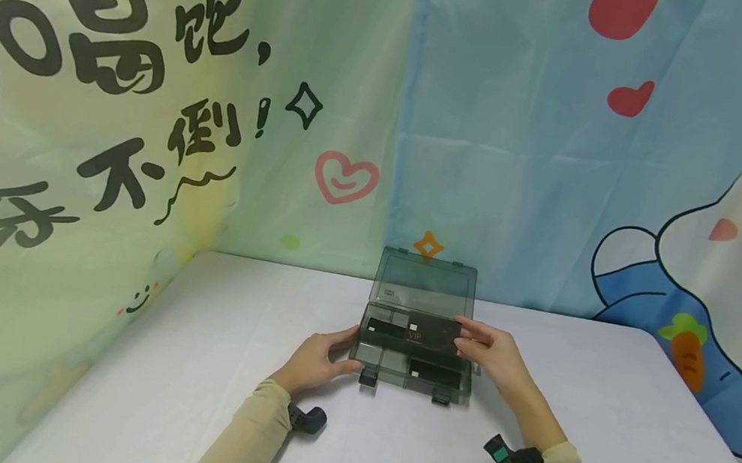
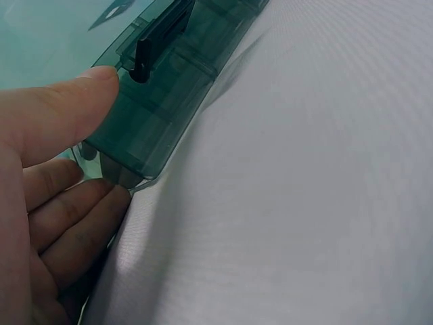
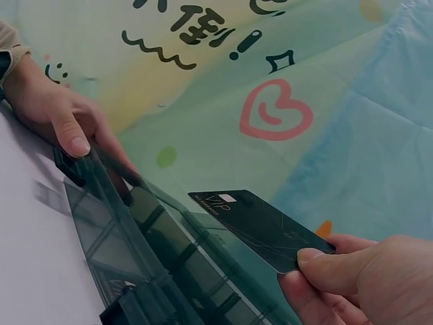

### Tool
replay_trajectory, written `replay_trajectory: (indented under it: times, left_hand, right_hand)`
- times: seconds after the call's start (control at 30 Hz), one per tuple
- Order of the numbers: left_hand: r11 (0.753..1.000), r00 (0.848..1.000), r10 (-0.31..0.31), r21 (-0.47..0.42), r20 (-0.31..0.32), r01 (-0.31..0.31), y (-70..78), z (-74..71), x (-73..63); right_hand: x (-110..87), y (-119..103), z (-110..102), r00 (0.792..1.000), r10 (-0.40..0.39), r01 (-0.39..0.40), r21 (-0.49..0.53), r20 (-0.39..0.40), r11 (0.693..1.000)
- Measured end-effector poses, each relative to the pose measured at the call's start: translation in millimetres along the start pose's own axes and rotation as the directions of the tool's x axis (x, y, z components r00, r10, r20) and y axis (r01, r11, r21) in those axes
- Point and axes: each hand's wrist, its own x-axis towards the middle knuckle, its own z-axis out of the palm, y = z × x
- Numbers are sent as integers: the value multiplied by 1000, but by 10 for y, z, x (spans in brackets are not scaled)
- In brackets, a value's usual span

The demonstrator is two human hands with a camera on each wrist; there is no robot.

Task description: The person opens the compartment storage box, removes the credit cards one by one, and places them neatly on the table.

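One VIP card (image 3: 250,227) pinched in my right hand (image 1: 494,354); left hand (image 1: 319,362) grips case (image 1: 396,379) at left; weak pinch may drop card.

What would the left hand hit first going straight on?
The plastic box, likely at once: its front-left corner sits right at the left hand, though exact fingertip contact is hard to judge.

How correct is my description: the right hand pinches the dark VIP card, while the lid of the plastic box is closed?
One part is wrong: the lid is open, tilted back behind the compartments of the plastic box, as the head view shows. The right hand does pinch the dark VIP card.
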Motion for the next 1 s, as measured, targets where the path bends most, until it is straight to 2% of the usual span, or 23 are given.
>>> replay_trajectory:
  times: [0.43, 1.0]
  left_hand:
    - [1000, 1000, -4, -29, -4, 4, 27, -3, -7]
    - [1000, 1000, -12, 12, 0, 12, 29, 8, -2]
  right_hand:
    - [-32, 26, -174, 999, 2, -2, -22, -35, 1000]
    - [-44, 160, -406, 999, -21, 21, -5, -26, 1000]
